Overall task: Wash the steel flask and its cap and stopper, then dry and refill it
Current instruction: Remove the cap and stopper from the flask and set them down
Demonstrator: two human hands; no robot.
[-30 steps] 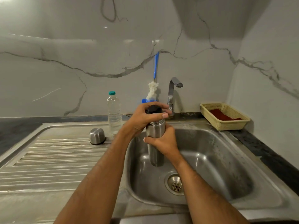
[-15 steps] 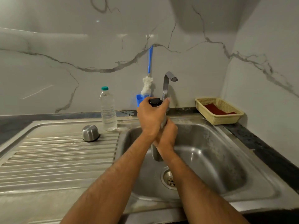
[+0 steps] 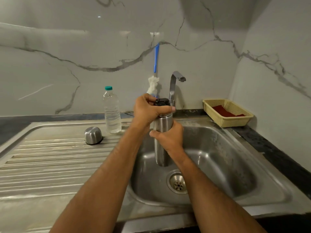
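Since a moment ago the left hand [image 3: 148, 111] has been re-set on the black stopper [image 3: 161, 103], clasped around it, while the steel flask [image 3: 162, 140] is held upright over the sink [image 3: 218, 148] by the right hand [image 3: 170, 140]. Unscrewing appears under way; washing has likely not begun. The cap [image 3: 93, 135] is seen inverted on the ribbed drainboard [image 3: 50, 162], left of centre. A water bottle [image 3: 111, 111], brush [image 3: 154, 84] and dry tap [image 3: 175, 84] are ranged along the far marble wall.

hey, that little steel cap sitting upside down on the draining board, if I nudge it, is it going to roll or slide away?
The steel cap rests rim-down on the ribbed draining board, so it probably won't roll. Its polished, rounded shell looks slippery to pinch, more so with wet fingers. It is likely light, so a nudge may skate it along the grooves.
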